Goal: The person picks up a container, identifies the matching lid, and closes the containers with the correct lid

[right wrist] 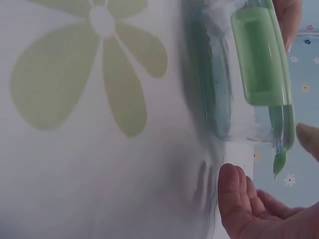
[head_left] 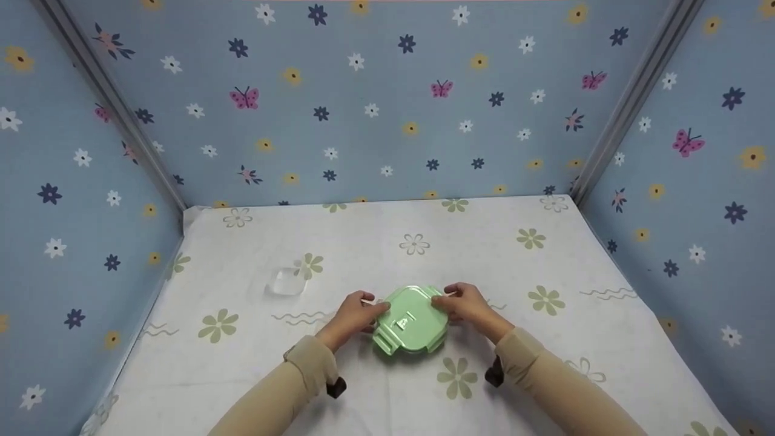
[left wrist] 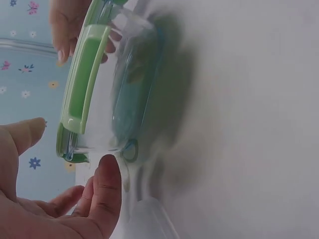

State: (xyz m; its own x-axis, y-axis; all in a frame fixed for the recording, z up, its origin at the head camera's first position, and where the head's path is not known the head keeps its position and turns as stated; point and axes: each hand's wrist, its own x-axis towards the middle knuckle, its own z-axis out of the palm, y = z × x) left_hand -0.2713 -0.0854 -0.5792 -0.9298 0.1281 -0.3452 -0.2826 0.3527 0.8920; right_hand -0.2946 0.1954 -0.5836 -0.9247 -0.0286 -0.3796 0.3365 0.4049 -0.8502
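Note:
A food container with a light green clip-on lid [head_left: 418, 318] and a clear glass body [left wrist: 137, 84] is between the two hands, close over the white cloth. On its left side, my left hand [head_left: 354, 315] has the thumb spread from the lid and fingertips right at the glass corner in the left wrist view. Opposite it, my right hand [head_left: 475, 306] has its thumb tip by the lid's edge, while its fingers [right wrist: 230, 177] stand just off the body. A green side clip [right wrist: 280, 162] sticks outward near that hand.
A small clear dish [head_left: 287, 282] stands on the flower-printed white cloth [head_left: 363, 236], left of the container. Blue flowered panels [head_left: 381, 91] wall in the table at the back and both sides, with grey posts [head_left: 636, 97] at the back corners.

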